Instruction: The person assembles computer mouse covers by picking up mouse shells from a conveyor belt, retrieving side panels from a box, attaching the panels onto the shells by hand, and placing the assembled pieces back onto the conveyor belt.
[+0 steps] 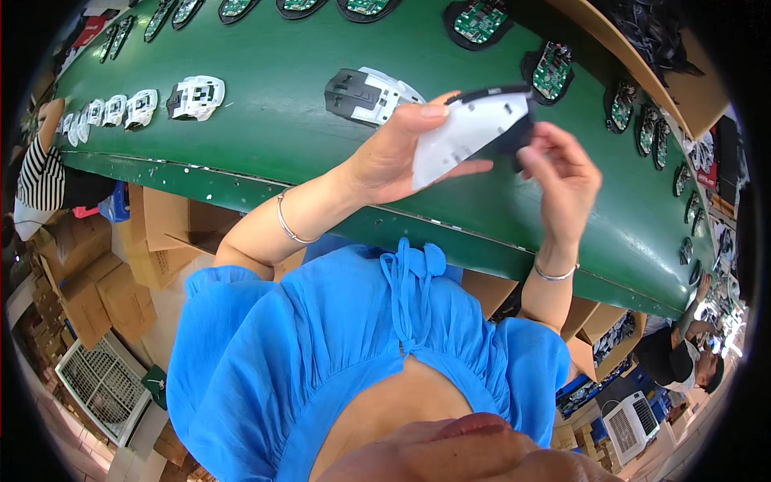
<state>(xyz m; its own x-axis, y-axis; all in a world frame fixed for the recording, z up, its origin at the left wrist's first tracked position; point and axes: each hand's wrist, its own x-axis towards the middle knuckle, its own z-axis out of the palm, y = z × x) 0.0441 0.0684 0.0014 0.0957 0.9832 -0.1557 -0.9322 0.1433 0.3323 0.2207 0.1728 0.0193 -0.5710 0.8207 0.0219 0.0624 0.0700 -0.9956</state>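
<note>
My left hand (393,149) grips a white plastic shell (466,132) with a black edge, shaped like a computer mouse cover, tilted up above the green belt. Its thumb lies on the upper side and the fingers reach underneath. At the shell's dark right end is my right hand (566,177), fingers curled in a pinch and slightly blurred; whatever is between the fingertips is hidden. Just beyond my left hand, another white-and-grey shell (369,95) lies on the belt.
The green conveyor belt (265,153) carries more white shells (197,98) at left. Black bases with green circuit boards (479,22) line its far side and curve down the right. A cardboard box (634,60) holds dark parts at back right. Other people (48,173) work at both ends.
</note>
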